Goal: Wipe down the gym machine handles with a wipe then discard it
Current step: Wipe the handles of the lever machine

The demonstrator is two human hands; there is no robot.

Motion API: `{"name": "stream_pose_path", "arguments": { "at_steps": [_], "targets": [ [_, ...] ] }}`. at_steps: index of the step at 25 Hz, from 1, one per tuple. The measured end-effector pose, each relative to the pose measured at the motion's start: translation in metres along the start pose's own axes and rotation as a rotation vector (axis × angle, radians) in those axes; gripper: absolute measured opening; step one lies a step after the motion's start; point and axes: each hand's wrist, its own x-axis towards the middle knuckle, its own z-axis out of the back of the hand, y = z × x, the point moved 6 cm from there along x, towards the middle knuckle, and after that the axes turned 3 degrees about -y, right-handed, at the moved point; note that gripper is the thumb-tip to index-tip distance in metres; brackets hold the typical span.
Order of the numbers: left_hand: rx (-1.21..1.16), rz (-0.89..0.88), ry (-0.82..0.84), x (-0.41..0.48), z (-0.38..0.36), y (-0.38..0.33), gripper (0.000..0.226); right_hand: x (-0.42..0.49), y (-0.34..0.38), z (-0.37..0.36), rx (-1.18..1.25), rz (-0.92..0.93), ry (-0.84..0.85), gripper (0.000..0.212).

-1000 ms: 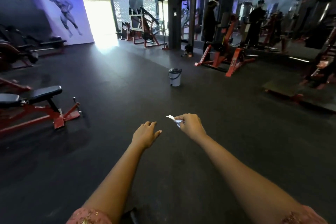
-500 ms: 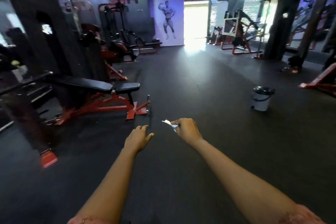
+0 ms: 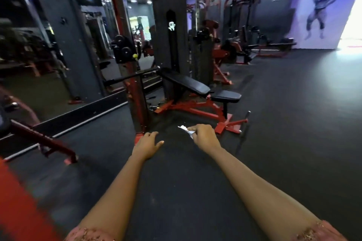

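Dark rubber floor [image 3: 293, 123]: fills the lower view. Mirror wall [image 3: 49, 55]: at left, behind red-framed cable machine [image 3: 170, 25] with dark weight-stack column. Adjustable weight bench [image 3: 188, 82]: black pads on red frame, set against the machine base, foot end toward the open floor. Both arms extended forward over the floor, hands apart. Left hand [image 3: 146, 146]: fingers relaxed and spread, holding nothing. Right hand [image 3: 204, 136]: fingers curled, pinching crumpled white wipe [image 3: 185, 129], held in the air near the bench foot.

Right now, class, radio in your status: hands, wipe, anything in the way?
Left hand open, empty. Right hand pinching the wipe. Red-framed bench ahead, not touched. No bin in view.
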Motion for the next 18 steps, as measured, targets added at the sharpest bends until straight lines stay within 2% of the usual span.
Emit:
{"name": "stream_pose_path", "arguments": {
  "at_steps": [9,18],
  "targets": [
    [-0.007,0.374,-0.163,0.119,0.048,0.125,0.056,0.208,0.058,-0.113,0.141,0.281,0.194,0.029],
    [0.003,0.682,-0.344,0.22,0.109,0.27,0.054,0.376,0.17,-0.263,0.234,0.579,0.426,0.035]
  ]
}}
